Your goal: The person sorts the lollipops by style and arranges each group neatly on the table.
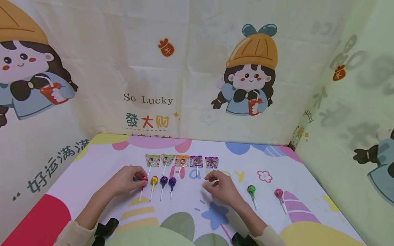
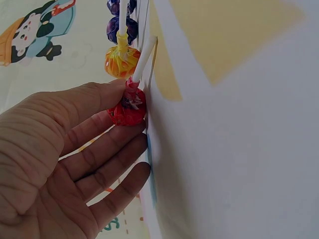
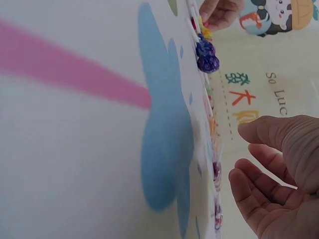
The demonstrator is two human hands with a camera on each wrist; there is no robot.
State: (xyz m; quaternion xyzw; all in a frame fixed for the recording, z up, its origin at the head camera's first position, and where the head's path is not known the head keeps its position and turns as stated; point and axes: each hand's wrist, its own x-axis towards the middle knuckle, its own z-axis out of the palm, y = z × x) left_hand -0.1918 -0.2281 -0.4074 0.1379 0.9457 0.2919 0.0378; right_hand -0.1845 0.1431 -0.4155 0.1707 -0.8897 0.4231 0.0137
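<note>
My left hand (image 1: 129, 178) pinches a red-wrapped lollipop (image 2: 128, 112) by its head between thumb and index finger, the white stick angled up in the left wrist view. Beside it stand a yellow lollipop (image 1: 154, 181) and two purple lollipops (image 1: 164, 181), lined up with sticks pointing toward me. My right hand (image 1: 223, 186) hovers over the table with loosely bent fingers and nothing between them. Just beyond it lies the nearest purple flat-wrapped lollipop (image 1: 211, 162), at the end of a row of several flat-wrapped lollipops (image 1: 182, 160).
To the right of my right hand lie a green lollipop (image 1: 251, 190) and a pinkish-red lollipop (image 1: 278, 193), set apart. The table (image 1: 246, 225) has a printed cover with coloured shapes. A patterned cloth (image 1: 197, 68) hangs behind it and along the sides.
</note>
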